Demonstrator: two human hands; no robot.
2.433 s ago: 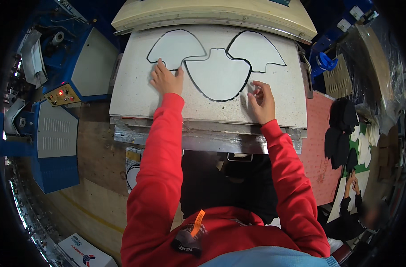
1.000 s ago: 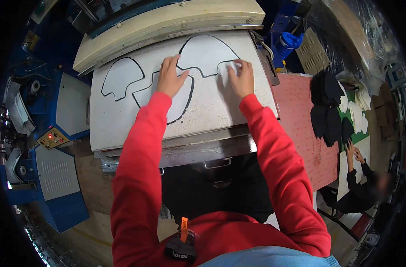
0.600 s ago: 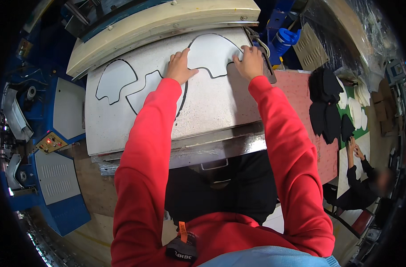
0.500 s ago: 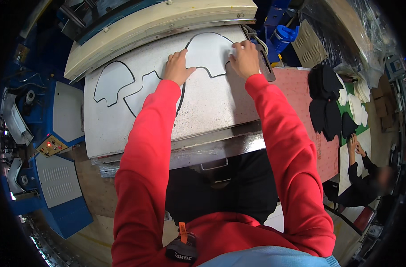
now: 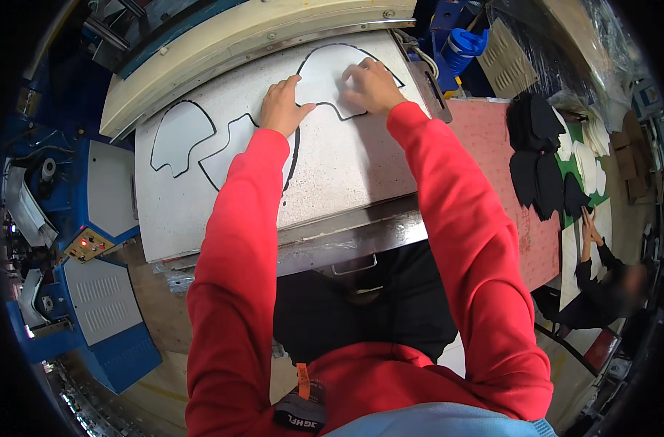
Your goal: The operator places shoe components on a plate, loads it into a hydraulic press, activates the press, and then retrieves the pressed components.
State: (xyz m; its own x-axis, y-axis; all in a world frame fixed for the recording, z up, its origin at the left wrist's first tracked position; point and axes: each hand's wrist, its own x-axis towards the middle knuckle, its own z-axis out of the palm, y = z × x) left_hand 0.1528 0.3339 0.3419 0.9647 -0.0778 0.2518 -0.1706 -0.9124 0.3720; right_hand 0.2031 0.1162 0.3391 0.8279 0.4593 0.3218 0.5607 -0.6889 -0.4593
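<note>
A pale board [image 5: 346,167] lies in front of me, bearing several black-outlined shapes with white flat pieces in them. The far rounded white piece [image 5: 324,69] is between my two hands. My left hand [image 5: 282,107] rests at its left edge, fingers stretched and thumb apart. Over its right part is my right hand [image 5: 374,86], its bent fingers slightly blurred, thumb apart from them, pressed to the piece or just above it; I cannot tell which. A second white piece [image 5: 237,146] lies partly under my left sleeve. A smaller white piece [image 5: 182,135] lies at the far left.
A cream machine beam [image 5: 266,36] runs along the board's far edge. On the right is a red table [image 5: 485,160] with stacks of black cut pieces [image 5: 536,178]. A co-worker's hands [image 5: 588,226] are near them. A blue jug [image 5: 463,47] stands at the back right.
My right hand has moved left, from the right edge of the far white piece to over its surface. My left hand stays at the left edge. The view has shifted slightly.
</note>
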